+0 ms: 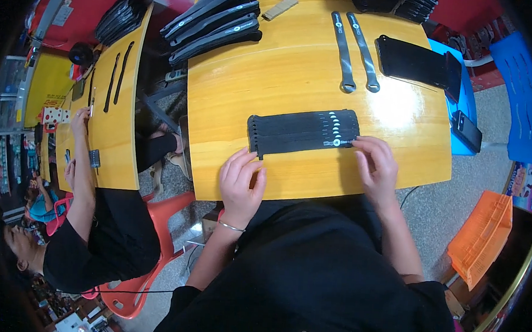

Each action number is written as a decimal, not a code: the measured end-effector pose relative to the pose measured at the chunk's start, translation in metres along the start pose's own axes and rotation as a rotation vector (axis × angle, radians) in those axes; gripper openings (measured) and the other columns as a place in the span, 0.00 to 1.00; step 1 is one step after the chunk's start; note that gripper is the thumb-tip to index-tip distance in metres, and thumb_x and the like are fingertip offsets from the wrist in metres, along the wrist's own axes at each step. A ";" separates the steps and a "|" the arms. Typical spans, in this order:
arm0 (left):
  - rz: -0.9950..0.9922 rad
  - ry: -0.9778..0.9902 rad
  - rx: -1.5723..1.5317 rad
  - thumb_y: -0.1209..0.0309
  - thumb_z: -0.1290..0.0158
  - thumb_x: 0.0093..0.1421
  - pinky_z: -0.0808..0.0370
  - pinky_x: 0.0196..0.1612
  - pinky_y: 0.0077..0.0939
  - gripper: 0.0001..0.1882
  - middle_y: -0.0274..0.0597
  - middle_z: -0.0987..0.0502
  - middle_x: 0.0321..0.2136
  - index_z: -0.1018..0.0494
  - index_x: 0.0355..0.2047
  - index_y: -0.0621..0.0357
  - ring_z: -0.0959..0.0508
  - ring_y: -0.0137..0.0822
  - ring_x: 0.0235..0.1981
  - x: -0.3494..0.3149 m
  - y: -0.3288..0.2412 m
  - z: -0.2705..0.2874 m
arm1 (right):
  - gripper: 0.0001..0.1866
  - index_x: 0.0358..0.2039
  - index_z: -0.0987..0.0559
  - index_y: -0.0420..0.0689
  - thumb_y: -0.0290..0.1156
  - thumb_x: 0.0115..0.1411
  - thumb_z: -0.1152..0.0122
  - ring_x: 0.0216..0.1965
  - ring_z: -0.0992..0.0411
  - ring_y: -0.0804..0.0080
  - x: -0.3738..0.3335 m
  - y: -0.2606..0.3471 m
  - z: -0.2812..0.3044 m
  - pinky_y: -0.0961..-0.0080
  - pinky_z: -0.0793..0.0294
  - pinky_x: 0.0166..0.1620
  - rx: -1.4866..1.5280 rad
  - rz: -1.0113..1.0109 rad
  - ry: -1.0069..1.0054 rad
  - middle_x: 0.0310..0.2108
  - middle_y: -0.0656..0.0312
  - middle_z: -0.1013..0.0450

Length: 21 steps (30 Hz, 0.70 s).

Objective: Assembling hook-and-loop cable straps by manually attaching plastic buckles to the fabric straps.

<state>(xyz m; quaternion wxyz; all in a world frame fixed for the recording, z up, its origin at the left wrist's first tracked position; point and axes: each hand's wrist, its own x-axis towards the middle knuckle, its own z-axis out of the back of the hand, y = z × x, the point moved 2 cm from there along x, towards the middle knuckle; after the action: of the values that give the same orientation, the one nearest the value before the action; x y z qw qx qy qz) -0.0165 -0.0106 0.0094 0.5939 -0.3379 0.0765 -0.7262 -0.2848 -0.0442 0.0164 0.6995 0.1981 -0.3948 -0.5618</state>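
Observation:
A row of overlapping black fabric straps point(292, 133) lies flat on the yellow table in front of me, with pale printed marks near its right end. At its lower left corner, a short black strap end sticks out. My left hand point(241, 186) is beside that corner, fingers curved and thumb apart, the fingertips at the edge of the straps. On the other side, the fingertips of my right hand point(377, 166) touch the right end of the nearest strap, with the thumb spread below. Neither hand has anything lifted off the table.
Two grey straps point(361, 54) lie farther back, beside a black phone-like case point(411, 62). Stacks of black straps point(216, 31) sit at the far left edge. A dark phone point(466, 131) rests on a blue stool at right. Another person point(100, 229) works at a left table.

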 end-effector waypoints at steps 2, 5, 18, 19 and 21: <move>-0.032 0.062 -0.005 0.76 0.44 0.49 0.32 0.51 0.38 0.10 0.46 0.25 0.40 0.25 0.34 0.62 0.27 0.45 0.48 0.003 -0.005 -0.001 | 0.09 0.34 0.23 0.41 0.20 0.49 0.40 0.39 0.29 0.59 -0.001 0.003 -0.001 0.69 0.29 0.44 -0.042 0.053 0.012 0.37 0.56 0.26; -0.089 0.107 -0.007 0.75 0.44 0.50 0.34 0.55 0.40 0.13 0.48 0.26 0.45 0.25 0.38 0.63 0.29 0.47 0.51 0.004 -0.006 -0.004 | 0.12 0.35 0.22 0.41 0.20 0.47 0.39 0.41 0.29 0.60 -0.002 0.005 -0.001 0.67 0.30 0.46 -0.100 0.126 0.029 0.38 0.57 0.26; -0.158 0.400 0.036 0.61 0.42 0.52 0.48 0.63 0.45 0.36 0.52 0.42 0.60 0.40 0.58 0.63 0.44 0.49 0.63 0.012 -0.018 -0.014 | 0.26 0.50 0.28 0.43 0.31 0.48 0.36 0.54 0.35 0.63 -0.011 0.019 -0.007 0.63 0.38 0.55 -0.291 0.238 0.267 0.53 0.61 0.33; -0.190 0.456 0.083 0.58 0.43 0.52 0.50 0.63 0.46 0.38 0.50 0.43 0.61 0.42 0.59 0.62 0.45 0.48 0.63 0.015 -0.019 -0.015 | 0.30 0.53 0.31 0.43 0.35 0.49 0.36 0.56 0.38 0.64 -0.012 0.023 -0.010 0.61 0.41 0.57 -0.333 0.254 0.341 0.57 0.61 0.36; -0.234 0.512 0.125 0.55 0.44 0.52 0.51 0.64 0.46 0.39 0.49 0.44 0.62 0.43 0.60 0.61 0.47 0.47 0.64 0.018 -0.021 -0.018 | 0.33 0.56 0.34 0.43 0.40 0.51 0.38 0.59 0.42 0.65 -0.015 0.028 -0.014 0.59 0.47 0.60 -0.368 0.233 0.396 0.59 0.60 0.40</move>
<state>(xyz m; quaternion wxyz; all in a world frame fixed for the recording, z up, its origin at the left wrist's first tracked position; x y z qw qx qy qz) -0.0457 -0.0264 0.0138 0.4870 -0.1129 0.1396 -0.8547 -0.2573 -0.0244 0.0230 0.8470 0.1272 -0.1622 -0.4900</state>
